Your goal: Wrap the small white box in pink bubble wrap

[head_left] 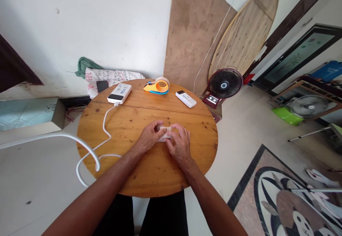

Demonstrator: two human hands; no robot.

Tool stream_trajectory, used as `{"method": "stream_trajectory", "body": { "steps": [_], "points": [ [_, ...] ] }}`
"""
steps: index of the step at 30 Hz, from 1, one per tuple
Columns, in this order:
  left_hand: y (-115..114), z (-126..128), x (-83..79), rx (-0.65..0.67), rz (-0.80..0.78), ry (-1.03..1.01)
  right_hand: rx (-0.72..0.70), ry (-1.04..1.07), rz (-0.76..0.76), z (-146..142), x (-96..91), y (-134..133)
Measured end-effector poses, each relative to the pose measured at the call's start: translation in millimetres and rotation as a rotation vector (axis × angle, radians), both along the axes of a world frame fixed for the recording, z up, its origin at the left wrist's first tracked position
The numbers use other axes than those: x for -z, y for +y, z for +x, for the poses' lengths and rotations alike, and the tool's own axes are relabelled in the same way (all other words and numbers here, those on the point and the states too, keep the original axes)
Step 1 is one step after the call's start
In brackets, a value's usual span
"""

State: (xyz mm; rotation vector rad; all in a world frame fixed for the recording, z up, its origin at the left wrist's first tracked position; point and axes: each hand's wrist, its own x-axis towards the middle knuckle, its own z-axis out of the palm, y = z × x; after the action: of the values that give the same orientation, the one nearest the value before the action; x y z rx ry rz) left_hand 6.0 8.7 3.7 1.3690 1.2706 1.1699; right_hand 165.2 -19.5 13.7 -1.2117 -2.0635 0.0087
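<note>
Over the middle of the round wooden table, my left hand (149, 135) and my right hand (181, 146) meet around a small whitish, partly see-through packet (166, 133). The left fingers and thumb close on its left side. The right thumb and fingers are bent around its right side. Fingers cover much of it, so its exact kind does not show. Beyond the hands lie a white power bank (119, 93), an orange tape dispenser (157, 86) with a blue edge, and a second white device (186, 98), narrow with a dark end.
A white cable (104, 123) runs from the power bank over the left side of the table (125, 179). Past its right edge stands a dark red fan (224, 85). A large round wooden board (244, 29) leans on the wall, and a printed sack (117, 75) lies behind.
</note>
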Motion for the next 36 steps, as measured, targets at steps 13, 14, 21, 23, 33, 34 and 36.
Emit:
{"method": "stream_trajectory", "body": {
  "steps": [13, 14, 21, 23, 33, 34, 36],
  "points": [
    [-3.4, -0.1, -0.1, 0.043, 0.01, -0.003, -0.013, 0.159, -0.199, 7.1, 5.5, 9.9],
    [-3.4, -0.2, 0.3, 0.044, 0.012, 0.005, -0.008, 0.185, -0.213, 6.8, 5.4, 9.9],
    [-2.9, 1.3, 3.3, 0.016, 0.029, 0.004, -0.002, 0.208, -0.219, 7.6, 5.5, 9.5],
    [-3.0, 1.9, 1.9, 0.012, 0.03, 0.002, 0.005, 0.189, -0.196, 7.7, 5.7, 9.1],
    [-3.1, 2.0, 2.1, -0.026, 0.026, 0.025, -0.041, 0.065, -0.133, 5.2, 2.2, 3.3],
    [-3.2, 1.6, 2.1, -0.018, 0.026, 0.025, -0.052, 0.031, -0.127, 5.5, 1.3, 2.9],
    [-3.6, 1.1, 1.3, -0.009, 0.029, 0.039, -0.067, -0.038, -0.112, 6.1, 0.3, 2.8]
  ]
}}
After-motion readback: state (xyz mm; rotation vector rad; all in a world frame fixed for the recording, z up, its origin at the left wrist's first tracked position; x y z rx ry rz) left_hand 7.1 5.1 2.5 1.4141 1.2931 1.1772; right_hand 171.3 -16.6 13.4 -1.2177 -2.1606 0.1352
